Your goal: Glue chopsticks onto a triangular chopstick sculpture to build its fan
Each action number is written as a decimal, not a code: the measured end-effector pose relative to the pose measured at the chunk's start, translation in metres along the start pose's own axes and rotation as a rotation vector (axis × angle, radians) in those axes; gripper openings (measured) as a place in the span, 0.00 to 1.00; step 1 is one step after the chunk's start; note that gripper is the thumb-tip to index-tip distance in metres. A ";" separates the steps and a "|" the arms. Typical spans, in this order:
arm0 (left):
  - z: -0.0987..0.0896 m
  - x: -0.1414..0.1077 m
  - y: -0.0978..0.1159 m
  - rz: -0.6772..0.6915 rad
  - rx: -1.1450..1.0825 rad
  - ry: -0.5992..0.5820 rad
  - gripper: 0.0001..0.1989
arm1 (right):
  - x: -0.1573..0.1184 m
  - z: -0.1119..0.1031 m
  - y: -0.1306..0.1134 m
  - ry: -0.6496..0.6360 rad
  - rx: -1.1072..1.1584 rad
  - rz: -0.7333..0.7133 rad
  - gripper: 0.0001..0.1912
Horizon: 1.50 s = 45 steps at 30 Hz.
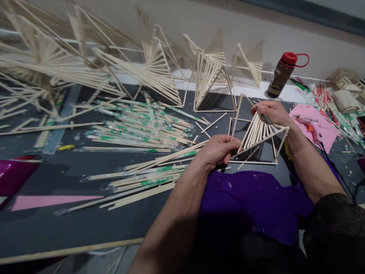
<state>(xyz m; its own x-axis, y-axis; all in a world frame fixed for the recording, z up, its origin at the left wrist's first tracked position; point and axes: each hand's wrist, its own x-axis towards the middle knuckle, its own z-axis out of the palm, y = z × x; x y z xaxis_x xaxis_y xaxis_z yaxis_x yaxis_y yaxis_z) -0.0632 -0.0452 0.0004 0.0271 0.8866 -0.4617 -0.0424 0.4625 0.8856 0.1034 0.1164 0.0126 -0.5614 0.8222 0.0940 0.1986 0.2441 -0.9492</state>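
Observation:
A small frame of pale wooden sticks, with a fan of slats across it, is held between both hands over the dark table. My left hand pinches its lower left corner between thumb and fingers. At the frame's upper edge, my right hand grips the top ends of the slats, its fingertips partly hidden. Beneath the held piece, a flat square of sticks lies on the table.
Finished stick structures line the wall side. Wrapped stick bundles cover the table's middle. At the right are a red-capped bottle, a glue gun on pink paper and its black cord. A purple cloth is nearest me.

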 end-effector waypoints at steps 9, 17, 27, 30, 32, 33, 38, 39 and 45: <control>0.001 -0.001 0.002 -0.005 -0.021 0.006 0.07 | -0.003 0.000 -0.007 0.003 0.014 -0.009 0.23; -0.001 -0.001 0.001 -0.029 -0.073 -0.080 0.02 | -0.002 -0.002 -0.003 -0.004 0.011 -0.019 0.22; -0.003 0.004 -0.003 -0.055 -0.109 -0.195 0.04 | -0.004 -0.004 -0.001 -0.038 -0.005 -0.009 0.22; 0.000 0.005 -0.003 -0.066 -0.110 -0.227 0.03 | -0.005 -0.005 -0.001 -0.058 -0.022 -0.014 0.21; 0.002 0.004 -0.003 -0.070 -0.105 -0.250 0.03 | -0.005 -0.007 0.000 -0.079 -0.030 -0.027 0.21; 0.003 0.004 -0.002 -0.074 -0.100 -0.260 0.03 | -0.004 -0.007 0.000 -0.087 -0.030 -0.028 0.21; 0.004 0.002 -0.002 -0.081 -0.106 -0.268 0.06 | -0.003 -0.007 0.002 -0.081 -0.027 -0.018 0.21; 0.005 0.002 -0.002 -0.080 -0.111 -0.269 0.06 | -0.003 -0.007 0.001 -0.078 -0.029 -0.023 0.21; 0.006 0.003 -0.002 -0.073 -0.095 -0.257 0.04 | -0.004 -0.007 0.001 -0.082 -0.036 -0.027 0.22</control>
<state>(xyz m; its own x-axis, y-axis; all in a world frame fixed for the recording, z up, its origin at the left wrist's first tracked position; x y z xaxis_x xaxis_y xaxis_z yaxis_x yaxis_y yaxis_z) -0.0574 -0.0437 -0.0022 0.2856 0.8266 -0.4850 -0.1243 0.5337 0.8365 0.1112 0.1166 0.0136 -0.6303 0.7708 0.0927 0.2106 0.2847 -0.9352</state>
